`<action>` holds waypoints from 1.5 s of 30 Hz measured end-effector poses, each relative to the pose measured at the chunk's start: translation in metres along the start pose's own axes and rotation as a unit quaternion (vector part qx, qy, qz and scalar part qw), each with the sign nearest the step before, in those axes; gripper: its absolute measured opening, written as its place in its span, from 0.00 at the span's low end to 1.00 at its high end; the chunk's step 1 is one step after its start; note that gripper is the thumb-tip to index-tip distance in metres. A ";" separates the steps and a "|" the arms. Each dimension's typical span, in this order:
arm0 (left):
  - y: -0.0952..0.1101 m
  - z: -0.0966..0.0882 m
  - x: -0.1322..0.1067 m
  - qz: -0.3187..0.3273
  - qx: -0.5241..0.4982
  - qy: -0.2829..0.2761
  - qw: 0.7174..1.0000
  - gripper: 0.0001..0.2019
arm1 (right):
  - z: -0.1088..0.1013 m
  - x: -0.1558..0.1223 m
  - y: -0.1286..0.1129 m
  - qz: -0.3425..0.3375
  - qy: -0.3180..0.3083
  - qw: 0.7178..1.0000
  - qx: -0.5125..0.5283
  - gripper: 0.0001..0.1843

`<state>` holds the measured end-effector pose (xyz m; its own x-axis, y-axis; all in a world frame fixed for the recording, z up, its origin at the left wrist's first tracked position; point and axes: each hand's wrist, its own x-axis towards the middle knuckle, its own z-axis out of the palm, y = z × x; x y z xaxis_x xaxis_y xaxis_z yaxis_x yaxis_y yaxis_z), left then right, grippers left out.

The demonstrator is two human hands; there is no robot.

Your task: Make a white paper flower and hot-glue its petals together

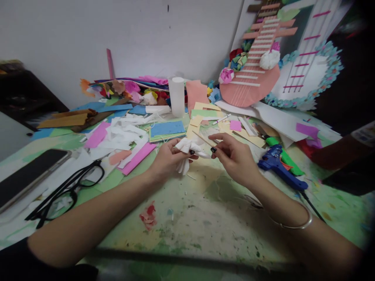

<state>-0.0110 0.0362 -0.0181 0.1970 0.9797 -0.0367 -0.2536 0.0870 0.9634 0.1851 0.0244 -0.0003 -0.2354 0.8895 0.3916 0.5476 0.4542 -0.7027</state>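
Over the middle of the table, my left hand pinches a bunch of gathered white paper, with loose ends hanging below the fingers. My right hand is closed on a thin wooden stick, which points up and left above the paper. One tail of the white paper reaches to the right thumb; whether that thumb grips it too, I cannot tell. A stack of blue and green paper lies just behind my left hand.
A blue glue gun lies right of my right hand, its cord running forward. Black glasses and a phone lie at left. White paper strips, a white roll and a pink paper guitar stand or lie behind.
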 end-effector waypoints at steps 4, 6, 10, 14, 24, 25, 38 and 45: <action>0.000 0.004 -0.004 0.004 0.005 -0.021 1.000 0.17 | -0.001 0.000 -0.002 -0.024 0.009 0.999 -0.032 0.21; 0.001 0.006 -0.006 0.008 0.025 -0.031 0.999 0.16 | -0.002 0.000 -0.002 -0.032 0.011 0.999 -0.042 0.22; 0.001 0.009 -0.011 0.018 0.046 -0.046 0.998 0.15 | -0.003 0.000 -0.003 -0.040 0.015 0.998 -0.048 0.25; 0.000 0.010 -0.013 0.014 0.035 -0.060 0.997 0.15 | -0.003 -0.001 -0.003 -0.053 0.030 0.997 -0.050 0.25; 0.001 0.013 -0.014 -0.022 0.008 -0.079 0.997 0.18 | -0.004 0.000 -0.003 -0.076 0.047 0.994 -0.062 0.21; 0.000 0.012 -0.014 -0.026 0.003 -0.088 0.996 0.19 | -0.004 0.000 -0.003 -0.081 0.047 0.993 -0.067 0.21; -0.001 0.010 -0.015 -0.023 0.016 -0.127 0.992 0.19 | -0.007 0.001 -0.002 -0.107 0.056 0.989 -0.086 0.22; 0.001 0.012 -0.016 -0.046 -0.005 -0.155 0.987 0.15 | -0.004 -0.002 0.001 -0.177 0.100 0.960 -0.190 0.20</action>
<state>-0.0029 0.0179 -0.0137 0.4988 0.8658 -0.0400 -0.2292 0.1763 0.9573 0.1897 0.0227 0.0006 -0.3223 0.6375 0.6998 0.7237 0.6425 -0.2520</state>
